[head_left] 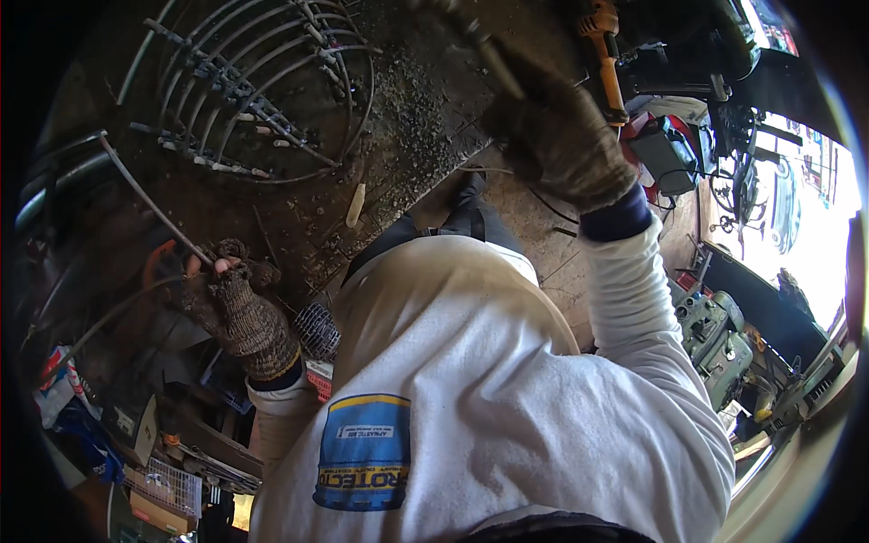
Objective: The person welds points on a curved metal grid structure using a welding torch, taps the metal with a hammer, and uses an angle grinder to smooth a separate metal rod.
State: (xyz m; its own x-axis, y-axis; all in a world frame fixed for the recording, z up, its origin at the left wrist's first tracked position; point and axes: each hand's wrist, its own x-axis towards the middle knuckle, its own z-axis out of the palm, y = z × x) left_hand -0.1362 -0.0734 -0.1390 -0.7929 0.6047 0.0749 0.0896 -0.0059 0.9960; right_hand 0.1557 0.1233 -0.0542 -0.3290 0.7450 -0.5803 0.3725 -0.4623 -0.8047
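The left hand, in a worn knit glove, has its grip closed around a thin metal rod that slants up over the dark, gritty bench. The gloved right hand grips a dark tool handle above the bench, near a round wire frame.

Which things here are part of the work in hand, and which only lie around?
In use:
left hand gripping thin metal rod
right hand holding dark tool
round wire grille

Lying about:
orange-handled tool
small white stick
green machine
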